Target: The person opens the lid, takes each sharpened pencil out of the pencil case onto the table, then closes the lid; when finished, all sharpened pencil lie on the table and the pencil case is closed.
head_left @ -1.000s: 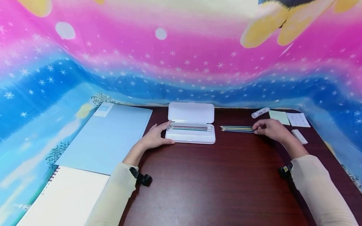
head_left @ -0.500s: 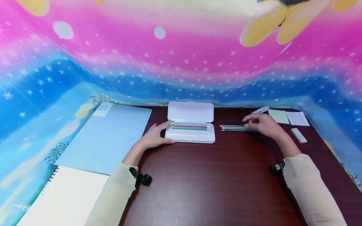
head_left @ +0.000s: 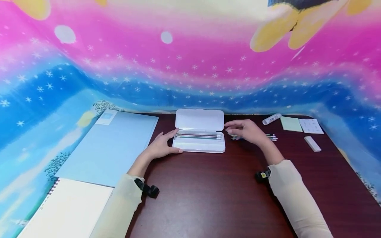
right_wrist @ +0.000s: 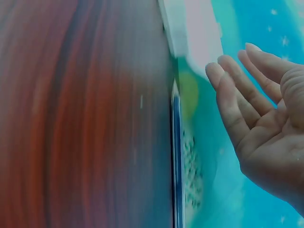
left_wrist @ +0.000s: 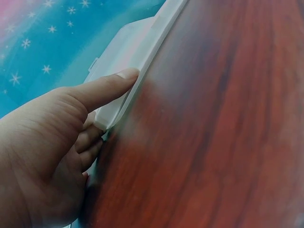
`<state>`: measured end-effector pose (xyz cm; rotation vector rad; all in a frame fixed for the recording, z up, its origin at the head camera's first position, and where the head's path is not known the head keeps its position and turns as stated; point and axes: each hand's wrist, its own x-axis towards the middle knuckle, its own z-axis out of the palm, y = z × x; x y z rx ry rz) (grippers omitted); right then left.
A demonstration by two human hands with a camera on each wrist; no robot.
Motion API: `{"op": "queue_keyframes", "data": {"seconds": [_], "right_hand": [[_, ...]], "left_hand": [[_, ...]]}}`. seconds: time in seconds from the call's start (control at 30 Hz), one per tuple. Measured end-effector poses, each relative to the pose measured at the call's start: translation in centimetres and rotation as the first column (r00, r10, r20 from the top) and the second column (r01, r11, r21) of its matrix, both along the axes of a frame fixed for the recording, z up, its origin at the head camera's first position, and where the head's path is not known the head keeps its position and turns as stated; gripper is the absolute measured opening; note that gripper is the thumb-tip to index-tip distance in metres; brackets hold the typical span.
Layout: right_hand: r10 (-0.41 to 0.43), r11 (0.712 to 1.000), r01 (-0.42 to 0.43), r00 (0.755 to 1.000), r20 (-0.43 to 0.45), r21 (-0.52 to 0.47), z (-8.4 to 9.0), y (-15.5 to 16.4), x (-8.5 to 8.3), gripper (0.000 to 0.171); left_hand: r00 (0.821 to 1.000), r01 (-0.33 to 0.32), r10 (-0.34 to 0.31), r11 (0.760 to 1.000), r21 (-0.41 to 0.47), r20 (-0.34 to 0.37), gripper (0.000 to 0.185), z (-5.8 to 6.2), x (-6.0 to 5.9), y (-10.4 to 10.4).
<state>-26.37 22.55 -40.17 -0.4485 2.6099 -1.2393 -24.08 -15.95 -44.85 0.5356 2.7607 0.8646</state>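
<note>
A white pencil case (head_left: 198,146) stands open at the back of the table, its lid (head_left: 199,119) tipped back. Several pencils (head_left: 198,136) lie in its rear part. My left hand (head_left: 160,145) holds the case's left end, thumb along the front edge and index finger near the hinge; the left wrist view shows the thumb on the rim. To the right of the case, more pencils (head_left: 271,137) lie side by side on the table, points to the left. My right hand (head_left: 248,131) hovers over them beside the case, fingers loosely bent and holding nothing in the right wrist view.
A blue folder (head_left: 113,145) and a spiral sketchbook (head_left: 68,208) lie at the left. A glue stick (head_left: 272,119), green sticky notes (head_left: 291,124), a printed white pad (head_left: 311,126) and a white eraser (head_left: 312,143) sit at the right. A patterned curtain hangs behind.
My right hand has let go of the loose pencils' right ends and moved left over them to the case's right side. The left hand stays at the case.
</note>
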Motion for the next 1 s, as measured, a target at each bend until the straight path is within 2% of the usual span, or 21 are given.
{"op": "queue_keyframes", "data": {"seconds": [0.07, 0.17, 0.4, 0.63, 1.0], "right_hand": [[0.01, 0.999, -0.009, 0.999, 0.03, -0.04, 0.0, -0.9, 0.1, 0.04], [0.038, 0.999, -0.036, 0.998, 0.044, -0.041, -0.1, -2.1, 0.1, 0.038], [0.129, 0.987, -0.129, 0.992, 0.007, 0.098, -0.7, -4.2, 0.0, 0.032], [0.222, 0.944, -0.208, 0.975, -0.025, 0.255, -1.0, -6.0, -0.1, 0.024], [0.289, 0.884, -0.248, 0.956, -0.046, 0.397, -0.6, -7.3, 0.2, 0.02]], "left_hand": [[1.0, 0.003, -0.003, 1.0, 0.005, -0.003, 0.1, 0.0, 0.0, 0.0], [1.0, 0.001, -0.001, 1.0, 0.01, 0.005, 0.1, 0.2, 0.0, 0.0], [1.0, -0.008, 0.008, 1.0, 0.003, 0.015, 0.1, 0.3, 0.1, -0.1], [1.0, 0.009, -0.009, 1.0, 0.009, -0.001, 0.1, 0.1, 0.0, -0.1], [1.0, 0.006, -0.006, 1.0, -0.004, -0.019, 0.101, 0.0, 0.0, -0.2]]}}
